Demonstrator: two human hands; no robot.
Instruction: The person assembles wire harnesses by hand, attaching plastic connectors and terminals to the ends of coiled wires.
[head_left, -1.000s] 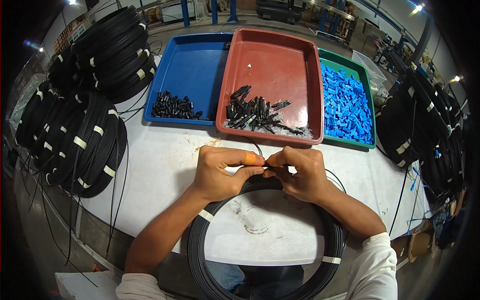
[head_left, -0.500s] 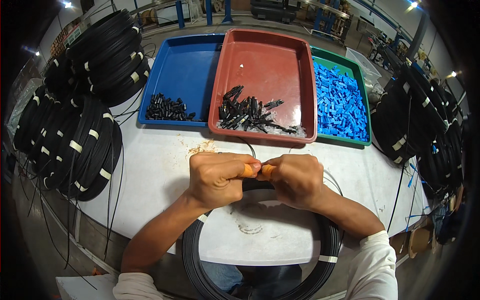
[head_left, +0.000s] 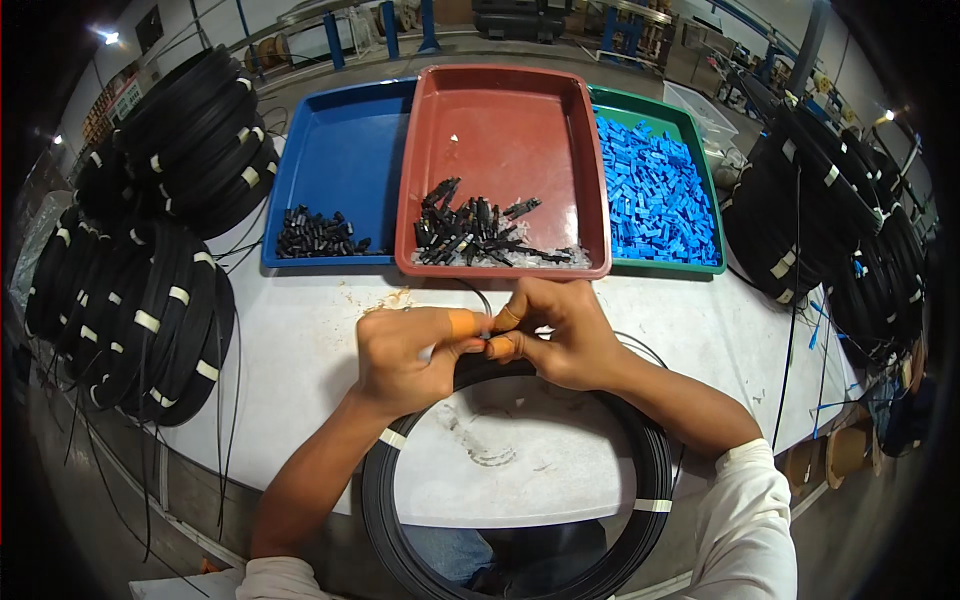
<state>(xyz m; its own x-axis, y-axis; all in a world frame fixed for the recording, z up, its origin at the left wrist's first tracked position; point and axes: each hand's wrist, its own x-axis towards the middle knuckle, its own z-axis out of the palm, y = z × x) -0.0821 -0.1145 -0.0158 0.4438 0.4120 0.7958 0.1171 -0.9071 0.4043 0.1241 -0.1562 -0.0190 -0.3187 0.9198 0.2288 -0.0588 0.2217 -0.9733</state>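
Thumb and forefinger of my left hand [head_left: 408, 355] pinch a thin black cable [head_left: 484, 296], which curves in from below the red tray. My right hand [head_left: 562, 335] meets it fingertip to fingertip, its thumb and forefinger closed on a tiny piece at the cable's end, mostly hidden. Orange tape wraps some fingertips of both hands. Below them lies a large coil of black cable [head_left: 652, 455], bound with white bands; it overhangs the table's near edge and its top passes under my hands.
Behind my hands stand a blue tray [head_left: 340, 130] with short black parts, a red tray [head_left: 500, 120] with longer black and clear pieces, and a green tray [head_left: 712, 225] full of blue clips. Banded black cable coils are stacked left [head_left: 150, 300] and right [head_left: 800, 220] of the white table [head_left: 290, 380].
Both hands have loosened from tight fists to fingertip pinches. My right hand has turned, its forefinger rising above its thumb. The whole view has shifted slightly.
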